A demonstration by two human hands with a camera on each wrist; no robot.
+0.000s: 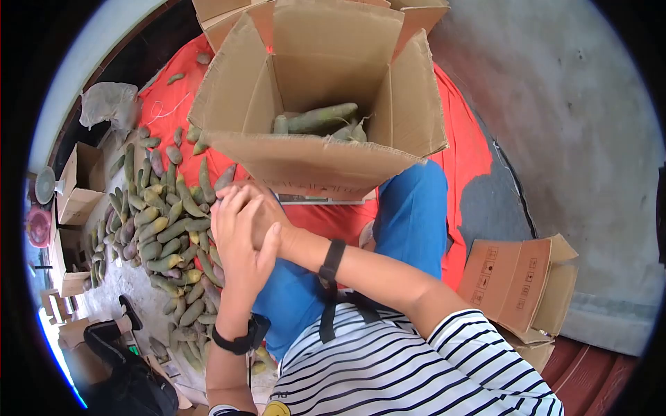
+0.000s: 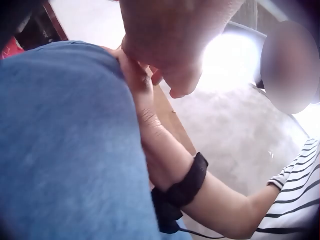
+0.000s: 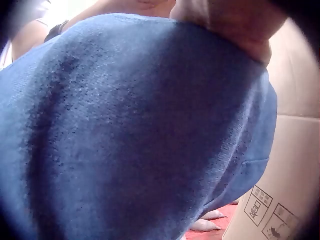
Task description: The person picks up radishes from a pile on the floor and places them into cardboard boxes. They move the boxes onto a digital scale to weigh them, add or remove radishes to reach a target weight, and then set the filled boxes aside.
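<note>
My left hand (image 1: 244, 232) lies over my right hand (image 1: 267, 208) at the knee in blue trousers (image 1: 284, 298). The left fingers stretch loosely across the back of the right hand. Most of the right hand is hidden under them in the head view. In the right wrist view the right hand (image 3: 225, 20) rests on top of the knee. Neither hand holds any goods. Just ahead stands an open cardboard box (image 1: 312, 163) with a few long green vegetables (image 1: 322, 118) at its bottom.
A large heap of long green-brown vegetables (image 1: 173, 229) spreads at the left, partly over a red cloth (image 1: 479, 156). Another cardboard box (image 1: 503, 277) stands at the right. A plastic bag (image 1: 107, 104) and an open box (image 1: 83, 184) are far left. Another person's leg (image 1: 104, 340) shows lower left.
</note>
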